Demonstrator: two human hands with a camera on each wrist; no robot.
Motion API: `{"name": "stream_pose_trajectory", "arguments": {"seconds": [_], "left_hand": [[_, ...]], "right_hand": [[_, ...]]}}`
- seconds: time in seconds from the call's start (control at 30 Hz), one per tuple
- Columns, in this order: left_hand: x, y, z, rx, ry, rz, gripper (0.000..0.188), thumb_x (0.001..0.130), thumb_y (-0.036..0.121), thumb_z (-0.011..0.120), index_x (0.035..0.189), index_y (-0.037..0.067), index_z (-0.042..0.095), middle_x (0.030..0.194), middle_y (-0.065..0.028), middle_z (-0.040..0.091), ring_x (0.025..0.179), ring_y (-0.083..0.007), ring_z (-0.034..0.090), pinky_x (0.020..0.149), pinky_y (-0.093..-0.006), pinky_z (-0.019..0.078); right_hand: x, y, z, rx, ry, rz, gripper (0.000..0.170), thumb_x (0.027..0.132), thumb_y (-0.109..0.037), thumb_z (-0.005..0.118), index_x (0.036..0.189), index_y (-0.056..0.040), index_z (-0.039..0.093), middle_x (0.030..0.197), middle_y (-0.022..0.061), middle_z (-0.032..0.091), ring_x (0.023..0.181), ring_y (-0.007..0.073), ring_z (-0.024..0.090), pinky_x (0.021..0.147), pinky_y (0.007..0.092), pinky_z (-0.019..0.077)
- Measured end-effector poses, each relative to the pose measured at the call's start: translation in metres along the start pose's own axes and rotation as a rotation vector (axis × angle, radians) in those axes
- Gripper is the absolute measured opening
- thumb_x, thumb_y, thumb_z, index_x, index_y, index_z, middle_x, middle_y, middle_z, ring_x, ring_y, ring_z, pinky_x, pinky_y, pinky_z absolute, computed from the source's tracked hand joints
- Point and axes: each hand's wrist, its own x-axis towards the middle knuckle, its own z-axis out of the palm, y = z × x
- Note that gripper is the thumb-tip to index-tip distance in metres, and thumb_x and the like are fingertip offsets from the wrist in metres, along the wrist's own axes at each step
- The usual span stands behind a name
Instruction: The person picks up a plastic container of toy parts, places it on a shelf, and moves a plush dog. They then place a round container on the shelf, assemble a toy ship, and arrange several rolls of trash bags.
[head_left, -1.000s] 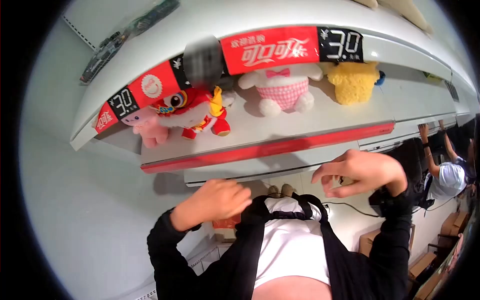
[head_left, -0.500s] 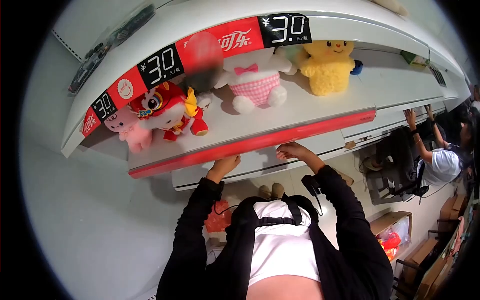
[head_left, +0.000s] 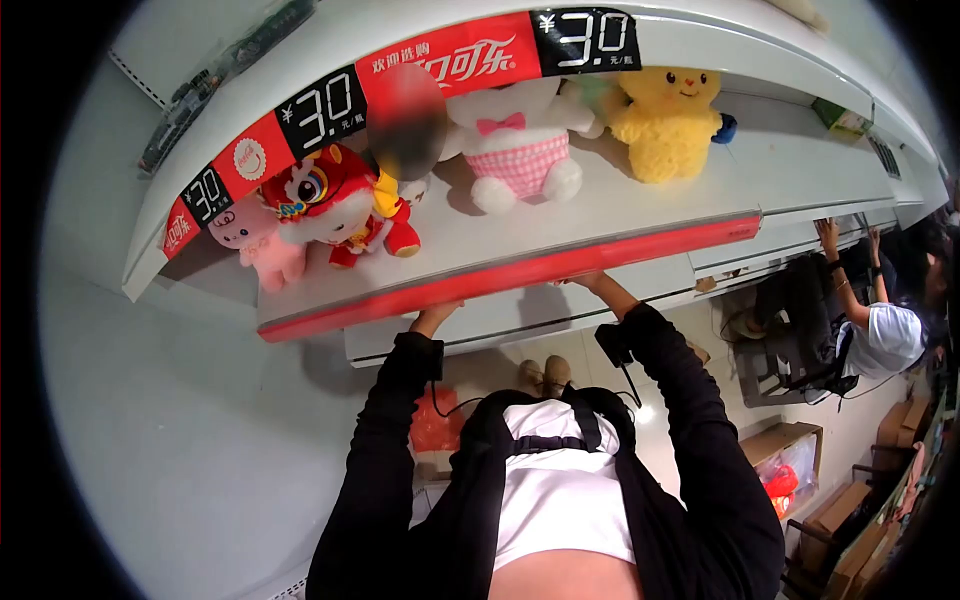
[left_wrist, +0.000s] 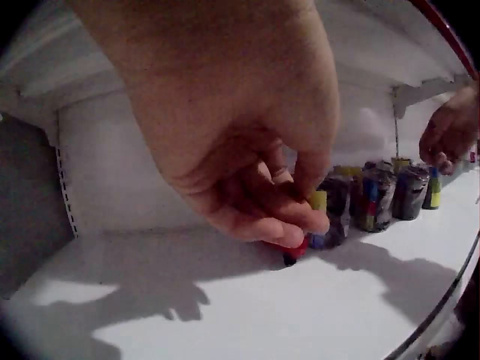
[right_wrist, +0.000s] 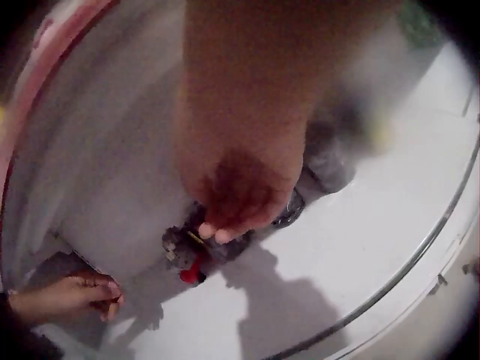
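Note:
On the lower white shelf (left_wrist: 247, 300) stands a row of dark wrapped packs (left_wrist: 377, 196), with a small red item (right_wrist: 193, 271) at its left end. My left hand (left_wrist: 247, 150) hangs with loosely bent fingers before that end; the right wrist view shows it (right_wrist: 75, 298) apart from the row, holding nothing visible. My right hand (right_wrist: 244, 165), fingers bent loosely, is over the packs; in the left wrist view it (left_wrist: 454, 133) hangs near the row's far end. Its palm is in shadow. In the head view both hands are partly hidden under the red-edged shelf (head_left: 520, 268).
Plush toys sit on the upper shelf: pink (head_left: 272, 250), red (head_left: 345, 205), white with checked pink (head_left: 520, 160) and yellow (head_left: 668, 130). Price signs (head_left: 320, 110) line the edge above. A person in a white top (head_left: 880, 345) is at the right. A cable (head_left: 458, 410) hangs by my left sleeve.
Both hands have moved forward from in front of my body to beneath the red-edged shelf. The head view has turned slightly, and the toys appear further left than at first.

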Motion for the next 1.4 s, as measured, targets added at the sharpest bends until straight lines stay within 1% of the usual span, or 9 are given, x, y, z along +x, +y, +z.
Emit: {"name": "stream_pose_trajectory", "arguments": {"seconds": [0.07,0.17,0.23,0.47,0.8,0.97,1.27,1.37,1.4], "left_hand": [[-0.004,0.014,-0.002,0.122,-0.063,-0.095,0.017,0.072,0.019,0.061,0.074,0.002,0.059,0.075,-0.0096,0.062,0.072,-0.0230,0.060,0.065,-0.0337,0.0476],[0.000,0.033,-0.003,-0.444,-0.255,-0.447,0.022,0.078,0.025,0.057,0.071,0.004,0.059,0.066,-0.0070,0.061,0.062,-0.0165,0.060,0.057,-0.0279,0.0484],[-0.004,0.057,-0.002,-0.485,-0.199,-0.427,0.021,0.082,0.026,0.053,0.072,0.007,0.057,0.058,-0.0041,0.058,0.054,-0.0119,0.058,0.048,-0.0250,0.0462],[-0.001,0.072,0.016,-0.647,-0.221,-0.428,0.023,0.083,0.024,0.049,0.071,0.005,0.055,0.061,-0.0052,0.058,0.057,-0.0118,0.057,0.053,-0.0245,0.0447],[0.050,0.034,0.047,-0.964,0.067,-0.215,0.021,0.084,0.023,0.049,0.075,0.005,0.055,0.065,-0.0049,0.057,0.061,-0.0112,0.056,0.057,-0.0235,0.0439],[0.047,0.012,0.067,-1.042,0.007,-0.164,0.021,0.087,0.021,0.047,0.084,0.002,0.055,0.074,-0.0057,0.056,0.069,-0.0124,0.054,0.065,-0.0226,0.0430],[0.014,0.021,0.076,-0.843,0.234,-0.300,0.020,0.083,0.022,0.052,0.088,0.004,0.055,0.071,-0.0035,0.055,0.064,-0.0099,0.052,0.059,-0.0218,0.0428],[0.038,-0.013,0.070,-0.590,0.296,-0.172,0.025,0.079,0.024,0.057,0.089,0.002,0.055,0.070,-0.0062,0.059,0.062,-0.0124,0.055,0.057,-0.0250,0.0444],[0.050,-0.013,0.064,-0.379,0.316,-0.237,0.040,0.074,0.033,0.062,0.092,-0.002,0.054,0.080,-0.0130,0.060,0.070,-0.0201,0.058,0.063,-0.0332,0.0458]], "right_hand": [[0.004,0.009,0.000,-0.020,-0.013,0.057,0.012,0.085,-0.015,0.052,0.085,-0.0039,0.056,0.059,0.0048,0.054,0.051,0.0125,0.053,0.043,0.0241,0.0407],[0.006,0.022,0.001,0.037,-0.002,0.135,0.012,0.085,-0.016,0.052,0.085,-0.0047,0.056,0.059,0.0049,0.054,0.051,0.0128,0.053,0.044,0.0242,0.0404],[-0.002,0.016,0.009,0.352,0.080,0.133,0.012,0.085,-0.016,0.052,0.085,-0.0053,0.056,0.059,0.0050,0.054,0.051,0.0129,0.053,0.044,0.0245,0.0401],[0.015,0.041,0.019,0.056,0.111,0.162,0.009,0.083,-0.014,0.051,0.079,-0.0066,0.054,0.057,0.0025,0.052,0.047,0.0105,0.046,0.041,0.0236,0.0359],[0.062,0.115,0.022,0.438,0.023,-0.131,0.015,0.085,-0.014,0.048,0.087,-0.0018,0.057,0.070,0.0068,0.058,0.061,0.0131,0.054,0.054,0.0255,0.0440],[0.065,0.143,0.031,0.592,-0.008,-0.009,0.020,0.088,-0.013,0.045,0.089,0.0034,0.056,0.078,0.0100,0.060,0.069,0.0159,0.058,0.064,0.0256,0.0480],[0.025,0.115,0.041,0.238,0.106,0.045,0.021,0.088,-0.012,0.042,0.091,0.0027,0.057,0.074,0.0074,0.060,0.062,0.0129,0.057,0.059,0.0214,0.0462],[0.008,0.122,0.047,0.201,0.077,0.025,0.021,0.088,-0.011,0.041,0.090,0.0025,0.057,0.073,0.0074,0.060,0.062,0.0135,0.057,0.058,0.0222,0.0465],[0.003,0.124,0.048,0.186,0.055,0.011,0.021,0.088,-0.011,0.041,0.090,0.0024,0.057,0.073,0.0076,0.060,0.062,0.0137,0.057,0.058,0.0226,0.0467]]}}
